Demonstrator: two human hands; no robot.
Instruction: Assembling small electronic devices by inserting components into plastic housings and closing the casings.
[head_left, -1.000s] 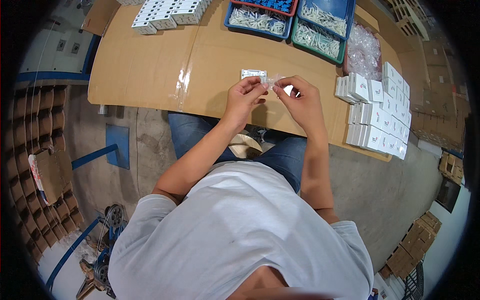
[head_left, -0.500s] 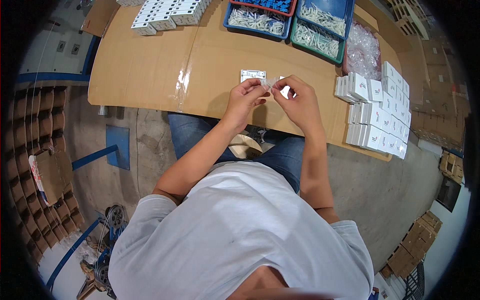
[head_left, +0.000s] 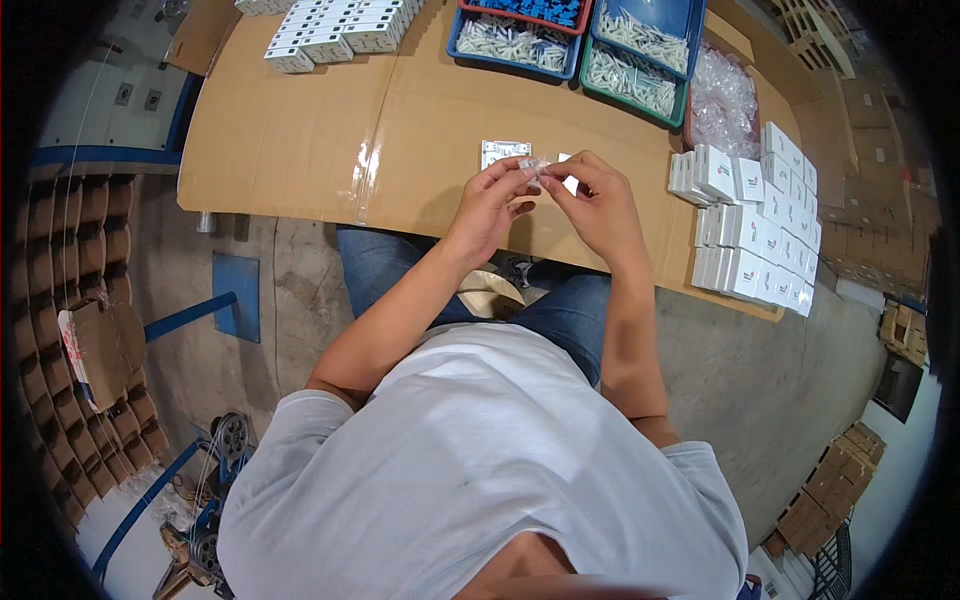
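Note:
A small crinkled clear plastic bag [head_left: 534,166] is pinched between my two hands above the table. My left hand [head_left: 486,208] grips its left side with thumb and forefinger. On the other side, my right hand [head_left: 604,212] has its thumb and forefinger closed on the bag's right edge. What the bag contains is too small to make out. Just beyond my left fingertips lies a white rectangular piece [head_left: 504,151] with small fittings on its face. Another white piece [head_left: 571,184] shows partly from behind my right fingers.
Cardboard covers the table [head_left: 290,150]. White boxes [head_left: 760,225] are stacked at the right, with more boxes [head_left: 340,30] at the far left. Along the far side, a blue tray [head_left: 513,63] and a green tray [head_left: 632,98] hold small white parts. Clear bags [head_left: 722,98] fill a red bin.
The clear bag has turned and bunched slightly between my fingertips. My right fingers have shifted a little on it; my left hand stays nearly in place.

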